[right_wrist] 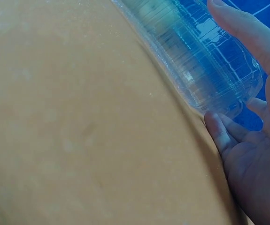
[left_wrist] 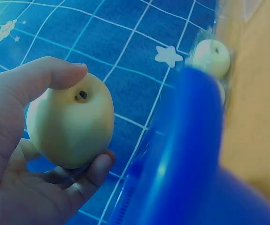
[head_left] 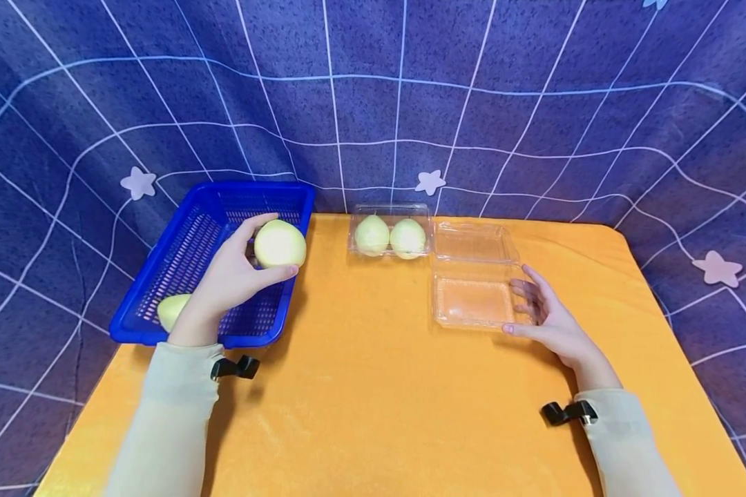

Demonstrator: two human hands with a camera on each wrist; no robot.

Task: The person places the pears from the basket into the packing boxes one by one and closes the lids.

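Your left hand (head_left: 226, 286) has its grip wrapped around a pale pear (head_left: 280, 244), thumb over top, lifted above the blue basket (head_left: 186, 241) where another pear (head_left: 173, 309) remains. Your right hand (head_left: 550, 317), fingers relaxed, steadies the open clear clamshell (head_left: 472, 300) on the bench (head_left: 360, 386), holding nothing; a closed box with two pears (head_left: 389, 237) sits behind.

We see bright, even light, soft shadows under the sleeves; head view bows at edges; wrist views blur near the blue basket (left_wrist: 181, 154) and clear box (right_wrist: 196, 61).
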